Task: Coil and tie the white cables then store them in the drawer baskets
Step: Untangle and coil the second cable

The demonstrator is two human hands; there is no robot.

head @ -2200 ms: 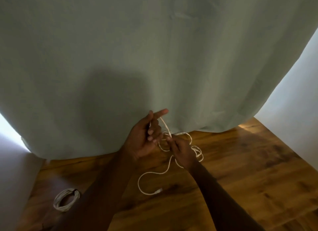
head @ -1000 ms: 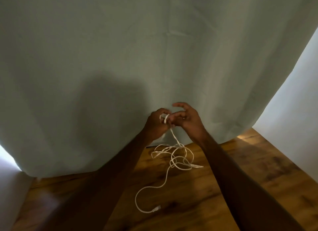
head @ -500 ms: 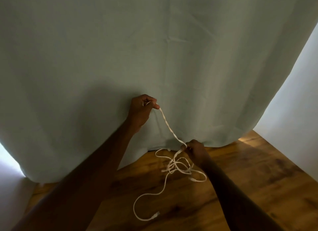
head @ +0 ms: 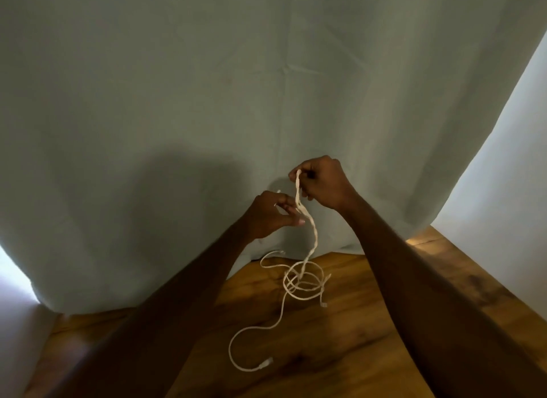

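Right hand (head: 324, 187) has risen, gripping white cable (head: 313, 237).

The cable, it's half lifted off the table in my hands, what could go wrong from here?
1. The cable hangs twisted from the right hand into a loose tangle on the table; pulling up may tighten it into a knot.
2. The left hand only pinches lightly, so the strands may slip.
3. The free plug trails and could drag or snag.

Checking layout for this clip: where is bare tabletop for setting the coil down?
Bare wood lies right of the cable tangle, toward the wall, and on the table beside the plug. The middle, under both hands, is crowded.
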